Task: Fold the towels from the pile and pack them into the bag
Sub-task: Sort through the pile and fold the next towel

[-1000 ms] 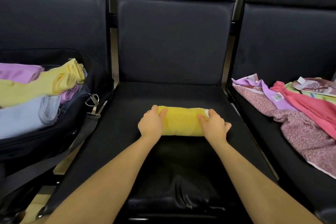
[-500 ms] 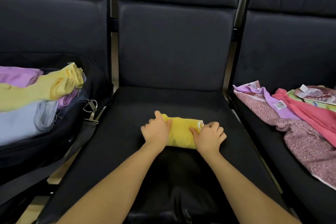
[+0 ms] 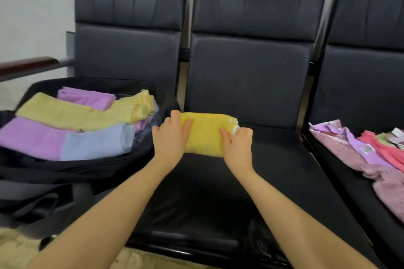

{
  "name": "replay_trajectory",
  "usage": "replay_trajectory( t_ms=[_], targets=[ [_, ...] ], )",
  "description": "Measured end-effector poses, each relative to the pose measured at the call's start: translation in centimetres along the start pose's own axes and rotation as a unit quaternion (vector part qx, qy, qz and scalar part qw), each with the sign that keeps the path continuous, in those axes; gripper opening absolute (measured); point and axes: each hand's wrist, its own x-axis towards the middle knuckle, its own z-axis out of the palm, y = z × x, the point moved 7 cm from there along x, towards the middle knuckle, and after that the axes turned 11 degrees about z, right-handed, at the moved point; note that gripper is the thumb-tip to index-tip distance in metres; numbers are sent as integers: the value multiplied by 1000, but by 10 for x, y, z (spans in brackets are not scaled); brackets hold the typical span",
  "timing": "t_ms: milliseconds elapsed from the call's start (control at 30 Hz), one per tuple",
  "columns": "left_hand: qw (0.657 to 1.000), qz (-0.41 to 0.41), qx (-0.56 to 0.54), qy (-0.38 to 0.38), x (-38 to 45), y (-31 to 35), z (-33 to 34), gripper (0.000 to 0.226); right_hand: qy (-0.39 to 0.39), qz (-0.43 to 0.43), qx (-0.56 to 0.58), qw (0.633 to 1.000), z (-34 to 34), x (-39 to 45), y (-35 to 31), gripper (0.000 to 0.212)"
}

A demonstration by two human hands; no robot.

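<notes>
Towels (image 3: 76, 129) already packed in bag (image 3: 91, 166); folded yellow towel (image 3: 206, 135) gripped at both ends, left hand (image 3: 169, 137), right hand (image 3: 239, 145), fingers curled round it, beside bag. Pile (image 3: 367, 155) still unfolded.

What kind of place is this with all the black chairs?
Probably a waiting room or lobby. Three joined black padded seats stand in a row against a plain wall, with a wooden armrest at the end. That looks like public bench seating, not a home.

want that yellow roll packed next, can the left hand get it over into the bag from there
Probably yes. The left hand grips the yellow towel right beside the open bag, and nothing stands between them; folded towels already fill much of it.
</notes>
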Motion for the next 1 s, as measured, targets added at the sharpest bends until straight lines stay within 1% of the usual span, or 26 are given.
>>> replay_trajectory(
  t_ms=[100,233,367,433,500,533,567,633,667,700,733,767,833,867,900,933,967,1000],
  targets=[
    [998,-49,-7,48,15,-51,-42,42,-7,-54,22,998,32,-7,-59,34],
    [994,-65,25,81,19,-119,-83,38,-29,-103,25,994,86,-22,-119,37],
    [990,-90,39,106,12,-189,-116,38,-41,-147,-26,988,139,-46,-163,36],
    [988,-104,22,111,5,-218,-125,37,-48,-161,-52,984,161,-57,-177,37],
    [989,-118,15,90,-3,-243,-124,38,-63,-158,-83,982,181,-64,-180,39],
    [990,-130,18,59,-8,-255,-118,39,-75,-154,-113,979,191,-68,-176,44],
    [989,-146,26,13,-15,-265,-109,40,-83,-152,-155,973,201,-72,-169,50],
    [978,-180,60,-81,-31,-279,-87,44,-65,-158,-226,959,211,-76,-155,57],
    [972,-197,82,-101,-37,-284,-81,47,-49,-163,-235,957,212,-78,-152,58],
    [967,-212,101,-101,-41,-287,-78,51,-31,-178,-232,956,212,-80,-151,59],
    [968,-209,117,-73,-40,-287,-80,52,-12,-217,-226,950,214,-83,-156,59],
    [977,-169,124,-38,-35,-280,-82,50,-2,-277,-223,934,217,-87,-164,57],
    [993,-31,107,36,-26,-256,-89,30,-35,-401,-251,880,227,-97,-177,40],
    [996,19,83,41,-26,-249,-89,34,-78,-423,-272,861,232,-98,-175,36],
    [998,41,54,7,-28,-243,-82,50,-115,-422,-283,853,234,-97,-172,42],
    [998,37,42,-39,-32,-238,-75,65,-164,-399,-288,855,238,-93,-163,49],
    [993,16,43,-106,-37,-239,-64,76,-210,-366,-301,855,242,-87,-151,55],
    [983,-9,53,-175,-42,-245,-52,79,-234,-350,-320,849,245,-83,-144,59]
  ],
)
